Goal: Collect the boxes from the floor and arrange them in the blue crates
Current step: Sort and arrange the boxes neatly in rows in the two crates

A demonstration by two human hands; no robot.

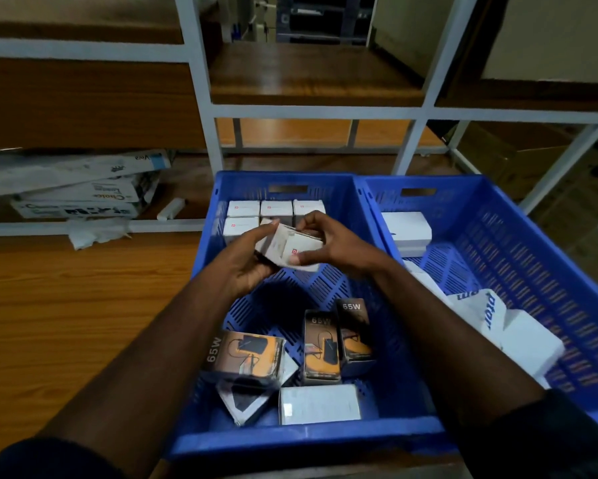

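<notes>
Head view looks down (closely) over 2 blue crates (308, 439).

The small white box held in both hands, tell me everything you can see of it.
The small white cardboard box has a little red logo on one face. It is tilted, held above the left blue plastic crate. The left hand grips its left end; the right hand pinches its right end, thumb beside the logo.

The left sleeve (48, 458) and right sleeve (563, 440) were dark, plain cloth, ending near the elbows. Below them the forearms (159, 350) were bare down to the left hand (245, 262) and right hand (335, 243). Dim light hid any weave.
</notes>
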